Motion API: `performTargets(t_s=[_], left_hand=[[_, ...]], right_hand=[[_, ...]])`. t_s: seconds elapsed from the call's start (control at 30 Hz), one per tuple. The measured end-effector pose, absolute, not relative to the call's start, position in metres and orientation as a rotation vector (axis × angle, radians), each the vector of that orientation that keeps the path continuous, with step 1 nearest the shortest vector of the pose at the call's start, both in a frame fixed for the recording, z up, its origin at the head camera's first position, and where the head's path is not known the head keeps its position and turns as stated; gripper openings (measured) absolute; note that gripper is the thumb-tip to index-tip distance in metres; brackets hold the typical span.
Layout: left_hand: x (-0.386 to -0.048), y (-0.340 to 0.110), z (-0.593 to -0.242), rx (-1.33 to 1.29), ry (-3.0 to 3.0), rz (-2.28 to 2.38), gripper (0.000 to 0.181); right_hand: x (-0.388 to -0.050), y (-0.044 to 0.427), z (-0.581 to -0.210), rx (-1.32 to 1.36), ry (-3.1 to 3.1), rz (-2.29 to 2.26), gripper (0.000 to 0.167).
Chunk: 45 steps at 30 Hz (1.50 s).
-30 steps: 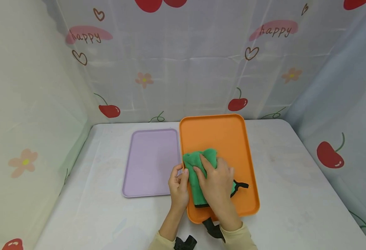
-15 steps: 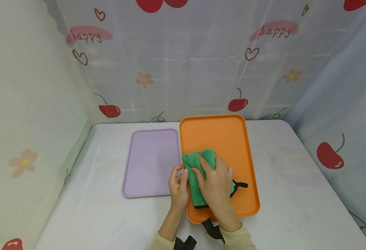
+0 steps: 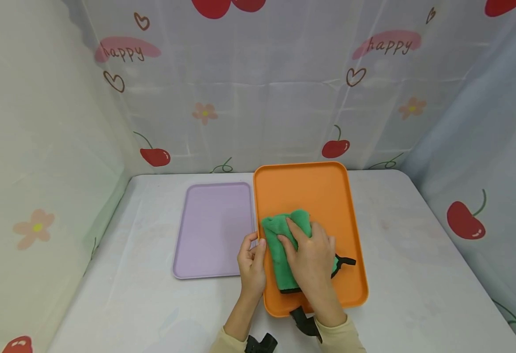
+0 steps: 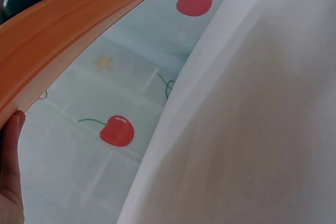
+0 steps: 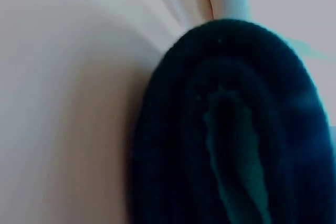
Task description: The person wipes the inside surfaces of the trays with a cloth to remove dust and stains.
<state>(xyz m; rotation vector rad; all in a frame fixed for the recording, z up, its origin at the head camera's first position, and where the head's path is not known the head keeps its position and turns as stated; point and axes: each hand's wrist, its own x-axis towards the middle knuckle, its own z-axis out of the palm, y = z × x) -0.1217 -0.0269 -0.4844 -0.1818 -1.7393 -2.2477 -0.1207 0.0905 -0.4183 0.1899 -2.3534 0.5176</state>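
In the head view an orange tray [image 3: 302, 189] lies upright on the table. My left hand [image 3: 252, 272] grips its left rim between thumb and fingers. The left wrist view shows that fingertip touching the underside of the rim. A folded green cloth [image 3: 280, 255] with black edging rests on the near half of the tray. My right hand [image 3: 312, 260] holds the cloth bunched against the tray, its palm hiding the middle part. A black loop [image 3: 346, 261] sticks out to the right of the hand. Close up, the right wrist view shows the cloth's rolled, dark end.
A purple tray [image 3: 215, 230] lies just left of the orange one. Both stand on a white-covered table [image 3: 416, 255]. Printed curtains [image 3: 275, 108] enclose the back and sides. Black wrist straps [image 3: 261, 343] show below the hands.
My right hand and the cloth shifted slightly left, then moved back right past where they began. My left hand has stayed on the rim.
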Motion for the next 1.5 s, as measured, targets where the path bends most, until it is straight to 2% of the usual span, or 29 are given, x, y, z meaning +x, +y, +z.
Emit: performTargets(t_s=[0.87, 1.5], left_hand=[[-0.124, -0.031, -0.484, -0.150, -1.723, -2.209, 0.024], [-0.126, -0.032, -0.487, -0.152, -1.731, -2.202, 0.023]], right_hand=[[-0.124, 0.158, -0.420, -0.208, -2.477, 0.522, 0.040], [-0.125, 0.155, -0.423, -0.258, -2.491, 0.581, 0.041]])
